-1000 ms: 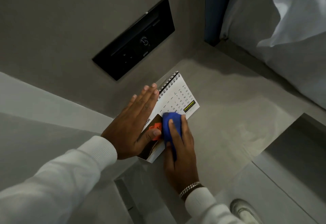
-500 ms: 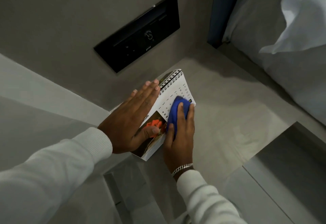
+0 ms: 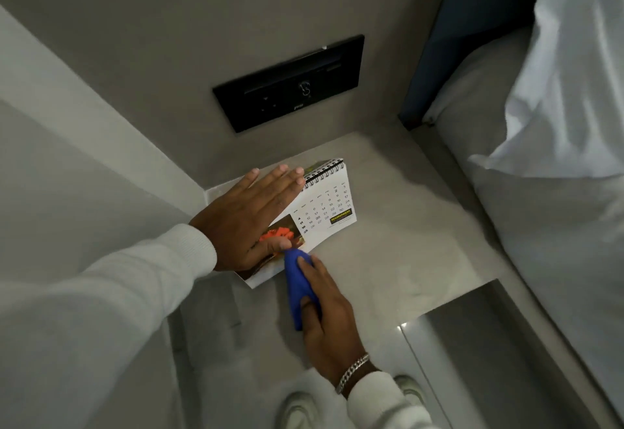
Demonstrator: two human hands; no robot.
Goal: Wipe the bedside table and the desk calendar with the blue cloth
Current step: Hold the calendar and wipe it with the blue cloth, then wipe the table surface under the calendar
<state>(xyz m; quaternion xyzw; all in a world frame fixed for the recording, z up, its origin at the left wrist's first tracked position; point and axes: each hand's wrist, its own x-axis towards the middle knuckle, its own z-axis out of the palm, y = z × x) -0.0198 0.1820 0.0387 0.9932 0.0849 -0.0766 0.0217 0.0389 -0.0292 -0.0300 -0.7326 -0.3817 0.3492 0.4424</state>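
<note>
Where right hand (image 3: pixel 329 315) grips — blue cloth (image 3: pixel 297 285)

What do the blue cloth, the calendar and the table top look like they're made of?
Blue cloth: soft matte fabric, bunched into folds under the right hand. Spiral-bound desk calendar: slightly glossy printed paper or card on a black wire coil. Grey bedside table top: smooth, faintly mottled, perhaps laminate or stone; unclear which.

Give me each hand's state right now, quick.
Left hand: open, flat on the white spiral-bound desk calendar.
Right hand: closed on the bunched blue cloth, at the calendar's near edge.
</note>
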